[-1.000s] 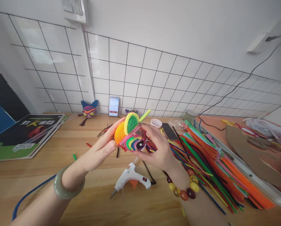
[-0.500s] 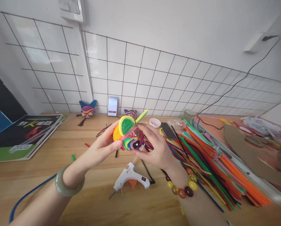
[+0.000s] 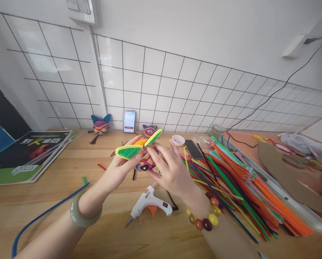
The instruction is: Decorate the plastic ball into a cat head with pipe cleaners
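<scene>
Between my hands, above the wooden table, is a colourful pipe-cleaner animal head [image 3: 145,167] with a black eye and two green ears edged in yellow. One ear [image 3: 129,151] spreads to the left; the other ear [image 3: 153,137] points up and right. My left hand [image 3: 120,162] is closed round its left side, thumb in front below the left ear. My right hand [image 3: 169,165] holds the right side, fingertips near the base of the right ear, and covers part of the head. A white glue gun [image 3: 150,202] lies on the table below my hands.
Pipe cleaners [image 3: 242,183] in many colours lie in a heap at the right. Two finished-looking heads, one blue-eared [image 3: 101,125], stand by the tiled wall near an upright phone [image 3: 129,121]. A pink bowl [image 3: 178,140] and dark phone [image 3: 193,149] are behind; a magazine [image 3: 28,154] lies left.
The head has been turned and tipped, so both ears now spread out to the sides and less of the face shows. My right fingers have shifted to the base of the right ear.
</scene>
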A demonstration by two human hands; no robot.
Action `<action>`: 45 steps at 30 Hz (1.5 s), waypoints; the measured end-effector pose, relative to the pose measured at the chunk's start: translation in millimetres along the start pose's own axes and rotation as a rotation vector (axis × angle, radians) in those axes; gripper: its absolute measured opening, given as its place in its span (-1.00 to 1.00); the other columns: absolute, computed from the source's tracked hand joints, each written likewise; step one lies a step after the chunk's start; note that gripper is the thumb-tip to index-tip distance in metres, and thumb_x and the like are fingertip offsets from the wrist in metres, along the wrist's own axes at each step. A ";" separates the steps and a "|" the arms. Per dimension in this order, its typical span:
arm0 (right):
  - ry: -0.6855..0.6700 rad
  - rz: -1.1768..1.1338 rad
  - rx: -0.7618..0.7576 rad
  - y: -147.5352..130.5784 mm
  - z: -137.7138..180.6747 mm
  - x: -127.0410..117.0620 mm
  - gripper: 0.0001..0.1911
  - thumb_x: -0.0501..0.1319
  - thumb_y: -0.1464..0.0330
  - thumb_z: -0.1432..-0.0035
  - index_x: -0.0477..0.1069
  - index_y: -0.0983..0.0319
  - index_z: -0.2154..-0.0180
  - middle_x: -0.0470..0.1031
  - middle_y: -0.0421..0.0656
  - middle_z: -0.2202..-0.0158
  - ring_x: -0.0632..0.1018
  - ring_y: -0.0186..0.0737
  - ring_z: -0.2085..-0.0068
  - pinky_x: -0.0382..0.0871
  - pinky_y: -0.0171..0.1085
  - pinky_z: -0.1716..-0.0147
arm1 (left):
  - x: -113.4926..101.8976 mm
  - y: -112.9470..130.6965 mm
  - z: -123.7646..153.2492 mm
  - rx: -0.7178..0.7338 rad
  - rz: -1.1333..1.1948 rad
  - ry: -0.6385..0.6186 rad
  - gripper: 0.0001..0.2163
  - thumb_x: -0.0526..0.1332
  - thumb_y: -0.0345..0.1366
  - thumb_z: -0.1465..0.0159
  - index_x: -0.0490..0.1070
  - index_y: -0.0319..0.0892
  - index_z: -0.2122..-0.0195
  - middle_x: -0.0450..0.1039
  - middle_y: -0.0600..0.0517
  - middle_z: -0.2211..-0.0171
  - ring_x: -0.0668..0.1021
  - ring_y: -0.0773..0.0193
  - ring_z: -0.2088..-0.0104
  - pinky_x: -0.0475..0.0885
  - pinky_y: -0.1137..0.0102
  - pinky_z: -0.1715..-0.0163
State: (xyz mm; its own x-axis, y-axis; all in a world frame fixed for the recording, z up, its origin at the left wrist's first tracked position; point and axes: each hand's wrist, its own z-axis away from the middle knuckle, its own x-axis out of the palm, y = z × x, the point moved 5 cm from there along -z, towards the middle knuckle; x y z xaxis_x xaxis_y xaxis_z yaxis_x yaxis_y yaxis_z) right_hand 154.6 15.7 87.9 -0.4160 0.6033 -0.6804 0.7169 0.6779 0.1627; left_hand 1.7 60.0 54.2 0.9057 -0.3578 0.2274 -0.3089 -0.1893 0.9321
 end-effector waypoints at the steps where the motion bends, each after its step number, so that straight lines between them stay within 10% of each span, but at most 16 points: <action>1: -0.008 -0.007 0.005 -0.3 0.2 0.7 -0.47 0.17 0.33 -0.35 0.19 0.30 -0.28 0.47 0.19 -0.11 0.49 0.08 -0.17 0.15 0.35 -0.28 | -0.7 -1.7 -0.2 0.001 -0.003 0.015 -0.38 0.31 -0.13 -0.30 0.19 0.01 -0.36 0.38 -0.07 -0.27 0.42 -0.08 -0.26 0.27 0.07 -0.29; 14: 0.027 -0.400 0.151 27.9 -4.1 -13.1 -0.57 0.22 0.23 -0.34 0.34 0.21 -0.18 0.55 0.00 -0.02 0.54 -0.07 -0.05 0.42 0.08 -0.11 | -0.5 -4.9 -4.1 -0.067 0.041 0.085 -0.39 0.33 -0.11 -0.26 0.29 -0.11 -0.32 0.47 -0.11 -0.20 0.39 -0.16 -0.28 0.25 0.03 -0.29; 28: 0.000 -0.213 0.194 15.6 -7.3 -28.8 -0.77 0.12 0.40 -0.39 0.56 0.25 0.11 0.62 -0.06 0.26 0.60 -0.13 0.22 0.51 -0.09 0.18 | 0.2 -13.2 -3.0 -0.084 -0.063 0.033 -0.45 0.31 -0.08 -0.28 0.36 -0.12 -0.27 0.48 -0.13 -0.18 0.45 -0.15 -0.22 0.28 0.02 -0.25; 34: -0.095 -0.560 0.293 4.6 -4.9 -53.3 -0.72 0.13 0.48 -0.36 0.53 0.20 -0.01 0.64 -0.12 0.10 0.63 -0.22 0.12 0.57 -0.21 0.10 | -2.5 -7.5 -4.3 -0.040 -0.216 0.049 -0.42 0.30 -0.04 -0.28 0.31 -0.10 -0.29 0.40 -0.13 -0.25 0.38 -0.15 -0.28 0.22 0.02 -0.28; 42: -0.213 -1.038 0.583 5.0 -2.5 -51.4 -0.89 0.30 0.37 -0.22 0.63 0.19 0.26 0.58 -0.21 0.40 0.52 -0.40 0.55 0.43 -0.40 0.63 | -3.2 -5.4 -3.9 0.002 -0.343 0.012 -0.46 0.33 -0.06 -0.24 0.38 -0.07 -0.23 0.43 -0.11 -0.22 0.39 -0.16 -0.26 0.23 0.00 -0.27; 45: -0.244 -1.251 0.572 -0.5 -4.5 -45.6 -0.83 0.31 0.26 -0.24 0.60 0.22 0.24 0.59 -0.18 0.35 0.59 -0.35 0.47 0.54 -0.36 0.53 | -3.8 -11.1 -3.9 -0.045 -0.302 -0.013 -0.48 0.35 -0.08 -0.22 0.42 -0.04 -0.20 0.50 -0.08 -0.15 0.37 -0.16 -0.27 0.24 0.02 -0.26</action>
State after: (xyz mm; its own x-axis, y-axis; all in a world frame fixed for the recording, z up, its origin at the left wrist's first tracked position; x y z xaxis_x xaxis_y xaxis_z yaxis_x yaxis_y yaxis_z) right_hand 170.7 -10.2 122.1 -0.8778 -0.3946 -0.2717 0.0981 0.4070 -0.9081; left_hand 2.8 67.0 44.2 0.9508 -0.3028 -0.0655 -0.0124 -0.2485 0.9686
